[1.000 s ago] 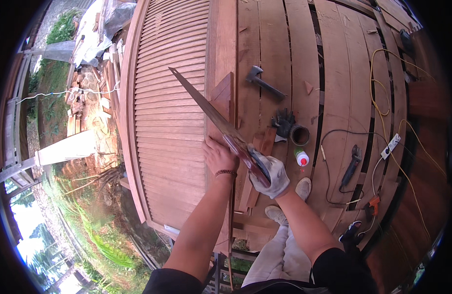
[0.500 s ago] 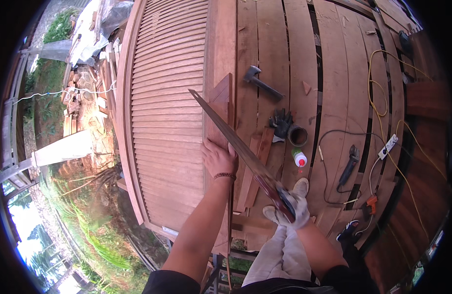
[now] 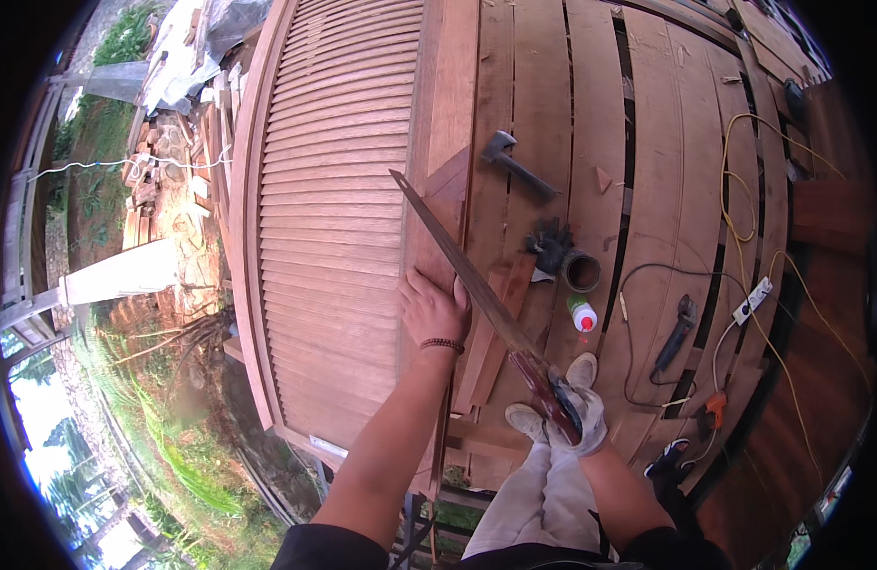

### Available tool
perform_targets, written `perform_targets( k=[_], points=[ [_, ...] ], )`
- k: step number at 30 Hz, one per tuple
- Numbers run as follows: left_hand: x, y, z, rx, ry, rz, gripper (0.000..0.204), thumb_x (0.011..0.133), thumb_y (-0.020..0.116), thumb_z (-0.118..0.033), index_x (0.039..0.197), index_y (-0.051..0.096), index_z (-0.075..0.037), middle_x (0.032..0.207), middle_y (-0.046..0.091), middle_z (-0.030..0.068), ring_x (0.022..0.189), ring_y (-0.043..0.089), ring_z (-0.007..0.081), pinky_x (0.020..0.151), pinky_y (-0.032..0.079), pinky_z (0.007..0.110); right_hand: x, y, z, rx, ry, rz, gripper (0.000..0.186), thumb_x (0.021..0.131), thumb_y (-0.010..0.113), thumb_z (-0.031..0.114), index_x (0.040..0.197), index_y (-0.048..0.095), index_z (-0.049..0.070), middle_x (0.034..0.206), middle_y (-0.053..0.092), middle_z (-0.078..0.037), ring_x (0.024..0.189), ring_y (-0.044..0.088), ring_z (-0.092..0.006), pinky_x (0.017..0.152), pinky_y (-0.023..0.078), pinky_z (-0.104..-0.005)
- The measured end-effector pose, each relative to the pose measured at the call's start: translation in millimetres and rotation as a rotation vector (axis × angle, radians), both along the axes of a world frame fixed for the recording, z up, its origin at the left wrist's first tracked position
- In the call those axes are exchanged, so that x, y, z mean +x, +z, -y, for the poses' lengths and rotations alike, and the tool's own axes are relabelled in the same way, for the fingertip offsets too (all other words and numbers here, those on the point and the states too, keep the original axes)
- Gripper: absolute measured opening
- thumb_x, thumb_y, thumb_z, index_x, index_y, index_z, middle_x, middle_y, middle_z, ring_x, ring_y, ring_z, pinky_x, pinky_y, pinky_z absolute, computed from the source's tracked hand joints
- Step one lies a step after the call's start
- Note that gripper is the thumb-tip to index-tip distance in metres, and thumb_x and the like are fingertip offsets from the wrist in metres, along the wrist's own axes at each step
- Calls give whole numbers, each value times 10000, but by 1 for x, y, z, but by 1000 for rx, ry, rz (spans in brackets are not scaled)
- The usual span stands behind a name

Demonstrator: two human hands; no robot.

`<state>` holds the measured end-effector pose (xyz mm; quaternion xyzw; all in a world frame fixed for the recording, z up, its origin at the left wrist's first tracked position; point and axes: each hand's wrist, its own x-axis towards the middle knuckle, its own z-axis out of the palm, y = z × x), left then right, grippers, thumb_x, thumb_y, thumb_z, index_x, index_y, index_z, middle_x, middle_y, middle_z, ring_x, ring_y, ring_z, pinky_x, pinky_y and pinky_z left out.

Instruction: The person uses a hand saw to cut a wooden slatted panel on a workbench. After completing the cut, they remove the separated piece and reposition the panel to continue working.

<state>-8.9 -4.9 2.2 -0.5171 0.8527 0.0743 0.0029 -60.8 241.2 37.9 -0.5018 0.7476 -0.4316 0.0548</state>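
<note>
My right hand (image 3: 579,418), in a pale glove, is closed around the dark reddish handle of a handsaw (image 3: 476,290). The long blade slants up and left across the edge of a wooden louvred panel (image 3: 343,285), its tip over the slats. Bare and wearing a beaded bracelet, my left hand (image 3: 434,309) lies with fingers flat on the panel's side rail, just left of the blade, the thumb by the rail's outer edge. Farther along that rail shows a darker triangular wood piece (image 3: 448,179). Whether the teeth touch wood cannot be made out.
On the plank deck (image 3: 648,133) lie a hammer (image 3: 519,166), a dark glove (image 3: 550,245), a round can (image 3: 580,271), a red-capped bottle (image 3: 582,315), a corded power tool (image 3: 676,337), an orange tool (image 3: 713,408) and a power strip (image 3: 752,299). Gaps run between planks.
The whole view has shifted slightly, so the panel sits farther right. The saw has drawn back a little toward me with my right hand. My left hand stays on the rail.
</note>
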Motion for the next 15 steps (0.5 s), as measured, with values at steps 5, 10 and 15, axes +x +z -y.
perform_targets(
  k=[5, 10, 15],
  points=[
    [-7, -10, 0, -16, -49, -19, 805, 830, 675, -431, 1365, 378, 92, 1262, 488, 252, 1191, 484, 408, 1020, 387, 473, -29, -28, 103, -188, -81, 207, 528, 687, 717, 58, 1194, 584, -10, 1004, 656, -167, 727, 633, -352, 650, 540, -424],
    [-3, -5, 3, 29, 42, -12, 829, 815, 683, -412, 1384, 339, 84, 1324, 442, 271, 1239, 450, 438, 1053, 373, 484, 17, -15, -16, 10, -47, 138, 460, 695, 716, 70, 1145, 651, 7, 1073, 659, -184, 701, 627, -316, 623, 537, -415],
    [-4, -7, 2, 24, -19, -5, 855, 805, 692, -418, 1388, 332, 92, 1324, 440, 276, 1242, 454, 427, 1050, 379, 474, -25, -20, 78, -146, -51, 159, 406, 702, 712, 63, 1094, 619, 21, 1060, 658, -168, 712, 633, -336, 620, 535, -426]
  ],
)
